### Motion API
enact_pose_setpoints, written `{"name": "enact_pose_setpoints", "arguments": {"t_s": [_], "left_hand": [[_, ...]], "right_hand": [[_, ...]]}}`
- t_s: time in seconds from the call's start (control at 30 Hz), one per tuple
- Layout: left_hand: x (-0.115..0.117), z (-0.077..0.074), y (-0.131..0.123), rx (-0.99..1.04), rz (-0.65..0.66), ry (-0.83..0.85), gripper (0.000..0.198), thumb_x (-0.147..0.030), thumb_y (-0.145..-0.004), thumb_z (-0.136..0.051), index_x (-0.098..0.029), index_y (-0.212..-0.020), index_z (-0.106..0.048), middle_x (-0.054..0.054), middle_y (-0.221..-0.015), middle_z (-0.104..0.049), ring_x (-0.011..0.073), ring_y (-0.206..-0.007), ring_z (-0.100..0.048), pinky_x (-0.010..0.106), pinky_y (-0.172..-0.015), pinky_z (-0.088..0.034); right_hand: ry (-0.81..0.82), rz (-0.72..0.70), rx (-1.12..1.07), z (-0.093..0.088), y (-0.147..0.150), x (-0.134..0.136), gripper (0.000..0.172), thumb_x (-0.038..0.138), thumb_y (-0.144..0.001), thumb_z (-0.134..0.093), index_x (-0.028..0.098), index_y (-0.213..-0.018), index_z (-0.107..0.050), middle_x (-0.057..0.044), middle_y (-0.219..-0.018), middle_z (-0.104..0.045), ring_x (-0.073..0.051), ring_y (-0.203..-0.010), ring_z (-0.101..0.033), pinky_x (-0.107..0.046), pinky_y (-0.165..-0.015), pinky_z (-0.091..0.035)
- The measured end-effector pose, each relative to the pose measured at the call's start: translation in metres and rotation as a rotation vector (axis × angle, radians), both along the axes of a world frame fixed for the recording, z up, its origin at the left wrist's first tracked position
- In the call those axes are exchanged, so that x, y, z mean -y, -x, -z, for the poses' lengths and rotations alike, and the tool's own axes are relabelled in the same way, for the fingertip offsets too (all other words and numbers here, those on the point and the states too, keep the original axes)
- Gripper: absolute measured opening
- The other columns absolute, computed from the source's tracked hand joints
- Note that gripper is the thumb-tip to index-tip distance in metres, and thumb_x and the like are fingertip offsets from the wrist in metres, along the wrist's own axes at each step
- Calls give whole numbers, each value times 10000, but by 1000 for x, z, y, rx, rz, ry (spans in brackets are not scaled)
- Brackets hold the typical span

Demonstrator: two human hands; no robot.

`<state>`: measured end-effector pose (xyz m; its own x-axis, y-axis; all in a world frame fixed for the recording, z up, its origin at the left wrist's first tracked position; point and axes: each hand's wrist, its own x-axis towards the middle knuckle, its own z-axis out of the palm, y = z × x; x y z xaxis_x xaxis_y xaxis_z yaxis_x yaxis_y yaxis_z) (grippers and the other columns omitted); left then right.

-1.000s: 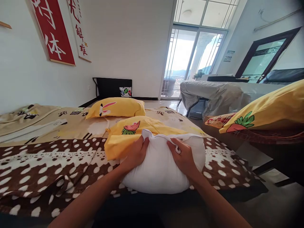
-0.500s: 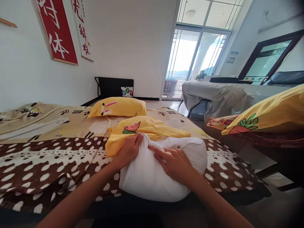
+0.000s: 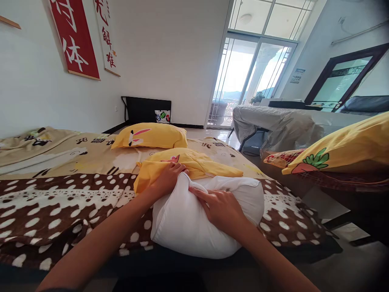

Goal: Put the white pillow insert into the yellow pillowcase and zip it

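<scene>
A bare white pillow lies at the near edge of the bed, on a brown blanket with white dots. My right hand rests flat on top of it, fingers stretched toward the left. My left hand reaches past the pillow's far left corner onto a crumpled yellow pillowcase with a carrot print; its fingers curl on the cloth, and whether they grip it is hidden. The pillowcase lies just behind the pillow, touching it.
A filled yellow pillow with a rabbit print lies farther back on the beige sheet. Another yellow carrot pillow sits on a dark surface at right. A covered table stands near the glass balcony door.
My left hand has let go of the pillow's corner and moved forward onto the yellow pillowcase. My right hand has flattened and slid left across the pillow's top.
</scene>
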<state>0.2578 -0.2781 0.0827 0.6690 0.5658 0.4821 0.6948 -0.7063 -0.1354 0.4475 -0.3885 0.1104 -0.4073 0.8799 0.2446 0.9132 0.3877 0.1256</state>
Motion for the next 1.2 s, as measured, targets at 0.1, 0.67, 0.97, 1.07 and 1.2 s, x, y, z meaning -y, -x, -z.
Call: {"name": "enact_pose_setpoints", "arguments": {"t_s": [0.1,0.67,0.97,1.07,1.2], "left_hand": [[-1,-6,-2,-72,-12,-68,173,-250,-915,-438,-173,-948,-589,78,-1016,-598,217,-971,-538,379,-907,-374],[-11,-19,14,144,-245,-52,220,-238,-873,-486,-204,-916,-699,74,-1045,-640,238,-981,-522,395,-829,-367],[-20,-39,7,322,-267,-101,225,-239,-807,-554,-226,-949,-728,74,-951,-636,237,-939,-500,413,-820,-330],[-12,-40,10,159,-169,-189,239,-251,-852,-514,-207,-984,-708,92,-971,-651,248,-946,-503,423,-828,-322],[-1,-41,15,-49,-37,-255,319,-183,-914,-372,-163,-933,-690,123,-917,-653,254,-965,-513,422,-831,-325]], "right_hand": [[15,24,-3,-3,1,-3,442,283,-940,-348,405,-1353,-450,-22,-947,-721,-173,-799,-662,-270,-679,-431],[76,55,15,-28,10,-50,497,206,-878,-365,397,-1315,-506,-29,-1049,-709,-204,-887,-648,-287,-715,-412],[68,-12,57,-32,24,-63,465,202,-860,-394,429,-1226,-568,4,-1097,-690,-208,-929,-644,-303,-741,-427],[44,28,57,-30,22,-63,475,199,-858,-394,436,-1234,-561,-4,-1041,-707,-218,-901,-652,-310,-731,-427],[30,45,43,-26,19,-56,477,209,-866,-388,431,-1257,-548,-21,-1000,-715,-220,-882,-654,-302,-721,-423]]}}
